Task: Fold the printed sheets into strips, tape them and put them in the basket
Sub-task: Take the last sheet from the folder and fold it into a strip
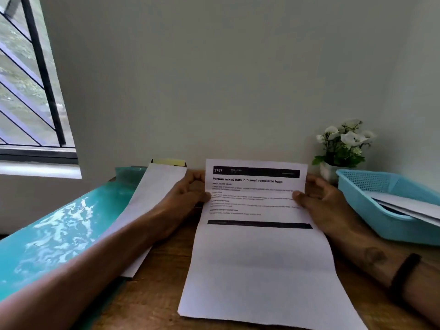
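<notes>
A printed sheet (259, 258) with black bars and a heading lies lengthwise on the wooden table (162, 277), its far end raised. My left hand (188, 189) pinches the sheet's left edge near the top. At the right edge, level with the text, my right hand (316, 194) pinches it with the thumb on the printed face. A blue plastic basket (371, 206) stands at the right and holds folded white papers (409, 208). No tape is in view.
A stack of white sheets (152, 198) lies under my left forearm, partly on a shiny teal folder (59, 232) at the left. A yellow pad (169, 162) sits by the wall. White flowers in a pot (342, 146) stand behind the basket.
</notes>
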Motion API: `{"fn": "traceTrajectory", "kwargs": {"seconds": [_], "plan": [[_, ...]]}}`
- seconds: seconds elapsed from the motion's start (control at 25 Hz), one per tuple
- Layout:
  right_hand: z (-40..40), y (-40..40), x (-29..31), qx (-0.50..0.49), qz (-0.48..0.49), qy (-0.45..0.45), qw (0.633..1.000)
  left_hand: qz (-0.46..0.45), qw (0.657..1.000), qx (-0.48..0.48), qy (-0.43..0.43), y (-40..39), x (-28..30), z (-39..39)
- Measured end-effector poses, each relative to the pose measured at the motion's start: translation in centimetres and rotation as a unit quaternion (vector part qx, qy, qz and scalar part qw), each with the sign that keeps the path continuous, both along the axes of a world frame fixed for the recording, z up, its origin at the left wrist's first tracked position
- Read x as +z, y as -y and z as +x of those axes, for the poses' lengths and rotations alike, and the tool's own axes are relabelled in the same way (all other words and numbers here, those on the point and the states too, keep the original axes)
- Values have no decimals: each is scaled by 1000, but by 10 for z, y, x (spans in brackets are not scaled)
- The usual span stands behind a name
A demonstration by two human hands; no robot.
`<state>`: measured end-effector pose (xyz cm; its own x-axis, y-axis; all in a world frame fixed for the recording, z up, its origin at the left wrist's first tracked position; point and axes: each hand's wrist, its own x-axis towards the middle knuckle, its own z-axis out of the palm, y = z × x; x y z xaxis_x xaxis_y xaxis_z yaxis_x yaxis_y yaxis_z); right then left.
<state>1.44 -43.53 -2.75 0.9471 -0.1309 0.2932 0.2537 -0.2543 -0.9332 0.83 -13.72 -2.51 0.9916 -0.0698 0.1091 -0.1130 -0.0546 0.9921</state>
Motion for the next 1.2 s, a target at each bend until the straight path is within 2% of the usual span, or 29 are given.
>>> {"fn": "traceTrajectory", "kwargs": {"seconds": [0.16,0.28,0.36,0.52,0.64,0.72,0.84,0.92,1.08,1.2], "plan": [[13,7,-10,-30,-19,10,999,0,1000,-1,1,1,-3,2],[10,6,-10,-28,24,12,999,-57,998,4,-31,-3,1,2],[5,3,-6,-9,50,10,999,-86,995,4,-48,-1,6,-2],[0,-2,-4,46,91,-21,995,-18,1000,-10,-12,7,4,-7],[-5,-4,1,97,143,-27,985,-44,999,-4,-9,8,4,-8],[-6,-4,2,113,102,-12,988,-68,998,0,-16,7,5,-9],[-6,-3,-4,80,-5,-4,997,-80,996,18,-27,6,3,-7],[-7,-5,-5,72,-1,7,997,-77,996,19,-31,5,3,-7],[-4,-2,-8,49,55,6,997,1,999,38,-23,12,5,-9],[-4,-1,-8,34,61,19,997,-21,996,88,-23,16,7,-8]]}}
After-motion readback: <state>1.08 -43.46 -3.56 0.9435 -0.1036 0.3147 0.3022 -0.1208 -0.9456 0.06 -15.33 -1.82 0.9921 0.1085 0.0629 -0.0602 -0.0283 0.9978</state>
